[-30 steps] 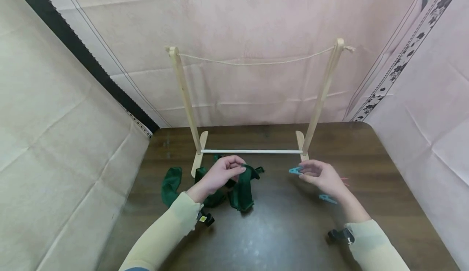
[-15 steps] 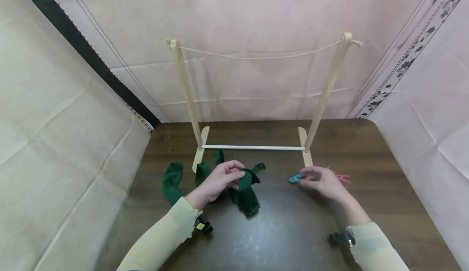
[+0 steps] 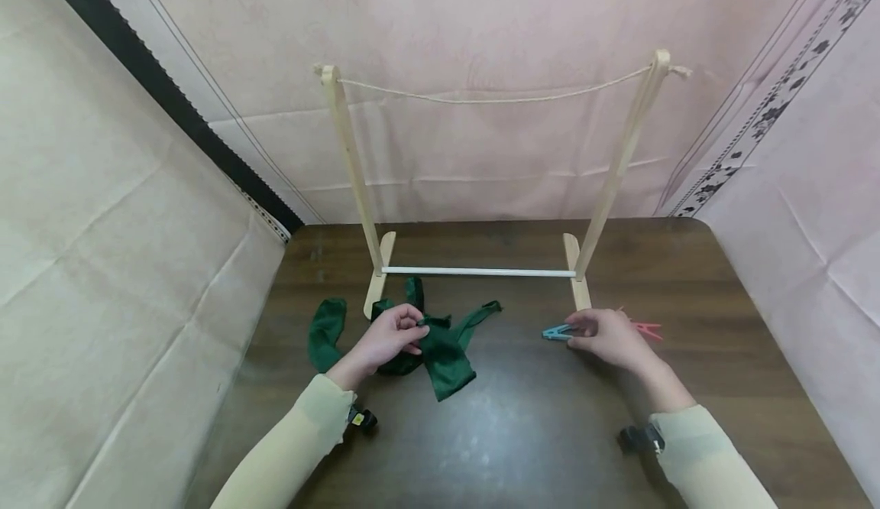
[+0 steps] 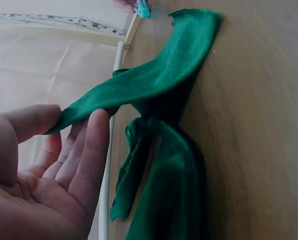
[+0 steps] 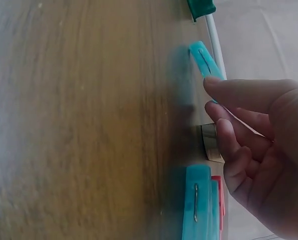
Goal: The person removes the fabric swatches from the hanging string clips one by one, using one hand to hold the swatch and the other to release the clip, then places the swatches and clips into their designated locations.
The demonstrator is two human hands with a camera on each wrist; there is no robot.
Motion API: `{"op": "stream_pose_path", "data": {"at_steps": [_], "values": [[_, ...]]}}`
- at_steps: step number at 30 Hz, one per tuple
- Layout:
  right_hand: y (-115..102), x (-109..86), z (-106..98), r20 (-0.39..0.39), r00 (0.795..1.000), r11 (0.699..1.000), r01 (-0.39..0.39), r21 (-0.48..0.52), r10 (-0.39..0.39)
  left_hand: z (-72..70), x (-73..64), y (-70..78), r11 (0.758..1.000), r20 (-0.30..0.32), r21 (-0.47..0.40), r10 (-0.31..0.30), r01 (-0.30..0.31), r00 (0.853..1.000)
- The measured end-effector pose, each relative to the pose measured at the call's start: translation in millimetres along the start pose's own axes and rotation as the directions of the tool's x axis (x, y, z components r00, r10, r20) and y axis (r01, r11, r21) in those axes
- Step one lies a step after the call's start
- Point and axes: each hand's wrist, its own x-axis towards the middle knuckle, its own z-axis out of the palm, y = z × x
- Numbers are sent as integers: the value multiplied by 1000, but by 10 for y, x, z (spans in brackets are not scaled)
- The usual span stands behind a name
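Note:
My left hand [image 3: 386, 337] pinches the end of a green cloth strip [image 3: 447, 362] between thumb and fingers. In the left wrist view the held strip [image 4: 154, 75] slopes away from the fingertips towards the table, its far end wide and raw-edged. More green cloth [image 4: 171, 185] lies beneath it. Further right, my right hand [image 3: 610, 335] holds a blue clothespin [image 3: 555, 332] by its handle end, close over the table, jaw end pointing left. A second blue clothespin [image 5: 196, 200] lies by the curled lower fingers in the right wrist view, a red clothespin [image 5: 221, 202] behind it.
Behind the hands stands a wooden frame with a left post [image 3: 352, 161], a right post [image 3: 629, 153], a sagging cord [image 3: 474, 101] between their tops and a white rod [image 3: 474, 271] low down. Another green cloth piece [image 3: 326, 333] lies left on the brown table [image 3: 522, 425].
My left hand has moved left, drawing the pinched strip with it. The right hand has come a little lower and now covers the spare blue clothespin, while the red one shows more.

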Motion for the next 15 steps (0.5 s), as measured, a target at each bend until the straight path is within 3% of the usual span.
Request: {"op": "stream_pose_path", "data": {"at_steps": [5,11,15], "values": [[-45,-6,1,21,1000,1000,3,-22,-2,-60,-168,-11,1000,23,-8,-30,30,999],[-59,-3,10,40,999,999,16,-43,-14,-131,-287,-35,1000,119,-6,-4,5,993],[-68,15,24,38,999,997,34,-71,-32,-169,-316,-89,999,107,36,-12,8,994]]}}
